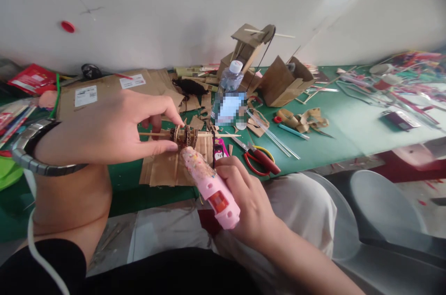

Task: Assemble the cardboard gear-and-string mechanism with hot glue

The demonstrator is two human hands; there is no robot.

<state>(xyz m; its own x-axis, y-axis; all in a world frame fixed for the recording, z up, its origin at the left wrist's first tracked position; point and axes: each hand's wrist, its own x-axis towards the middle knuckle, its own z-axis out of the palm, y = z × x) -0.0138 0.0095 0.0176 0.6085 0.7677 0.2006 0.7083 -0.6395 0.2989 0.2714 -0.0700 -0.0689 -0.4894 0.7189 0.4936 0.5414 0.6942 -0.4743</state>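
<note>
My left hand [114, 127] pinches a thin wooden stick with several small cardboard discs [184, 135] threaded on it, thumb and fingers closed around the discs. My right hand [245, 197] grips a pink glue gun [211, 186], whose nozzle points up and touches the discs from below. Both hands hover over a flat piece of cardboard [167, 169] at the near edge of the green table [331, 141]. A metal bracelet [31, 155] sits on my left wrist.
Red-handled scissors [261, 160] lie right of the glue gun. A water bottle [230, 79], cardboard models [284, 81], clear straws [272, 137] and scraps crowd the table's middle. Flat cartons [111, 90] lie at the back left. A white chair [383, 211] stands to the right.
</note>
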